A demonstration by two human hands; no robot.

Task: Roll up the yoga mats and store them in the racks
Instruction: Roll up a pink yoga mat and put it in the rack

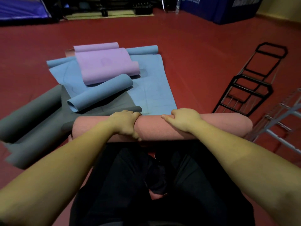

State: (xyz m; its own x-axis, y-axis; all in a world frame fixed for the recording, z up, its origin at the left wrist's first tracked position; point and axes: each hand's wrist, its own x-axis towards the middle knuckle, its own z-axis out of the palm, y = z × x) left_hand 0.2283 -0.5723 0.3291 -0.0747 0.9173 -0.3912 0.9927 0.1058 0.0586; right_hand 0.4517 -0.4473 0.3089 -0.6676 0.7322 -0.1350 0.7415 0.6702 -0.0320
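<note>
Ahead of you the red floor runs back to a blue padded block at the far right, a purple-blue sloped cover at far left, and dark equipment between them.

5 mats, 2 racks, 2 hands

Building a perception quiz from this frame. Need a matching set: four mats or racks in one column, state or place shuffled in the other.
Things:
1. pink mat
2. purple mat
3. grey mat
4. black rack

States or places:
A. lying on the red floor to the right, holding no mat
B. on top of the blue mat, both ends curled
C. fully rolled, gripped by both hands
D. far left, partly rolled, lowest in the pile

Pairs: 1-C, 2-B, 3-D, 4-A
</note>
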